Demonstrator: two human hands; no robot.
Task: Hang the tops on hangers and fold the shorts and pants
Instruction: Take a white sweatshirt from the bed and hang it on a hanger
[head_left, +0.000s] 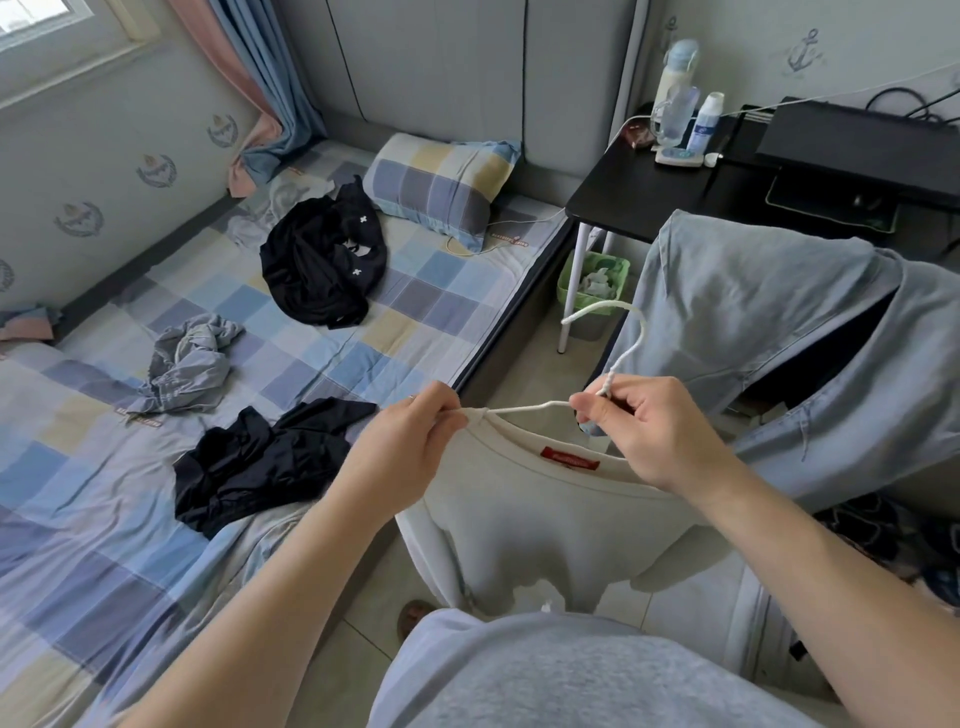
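White top (545, 519): head view. It is held in the air in front of us, above the strip of floor between the bed (363, 332) and the chair (878, 312), and is carried on a white hanger (618, 332).
Left hand (410, 447): thumb and fingers pinch the collar edge at the top's left shoulder, at the point where the hanger's left arm enters the cloth.
Right hand (644, 431): fingers are curled round the hanger's stem just below the hook. We judge that this hand bears the load.
Hanger axis: the shoulder bar runs left to right between our two hands. The hook rises away from us and curls to the left.
Top axis: the long axis runs from the collar down toward our feet. The collar opens upward, with the red label (570, 460) showing inside its back edge.
Key relation: the top lies directly below both hands. The left hand is on the cloth and the right hand is on the wire only.
Right shoulder: hidden under the right hand, so we cannot tell whether it is seated.
Step in hand: we judge that the left shoulder is being drawn over the hanger's arm.
Next requirement: pull outward along the bar while the stem is kept upright.
Remaining items: a near black garment (260, 462), a grey garment (189, 358) and a far black garment (322, 265) lie crumpled on the bed. We cannot tell their types.
Chair load: a pale blue garment (753, 312) is draped over it.
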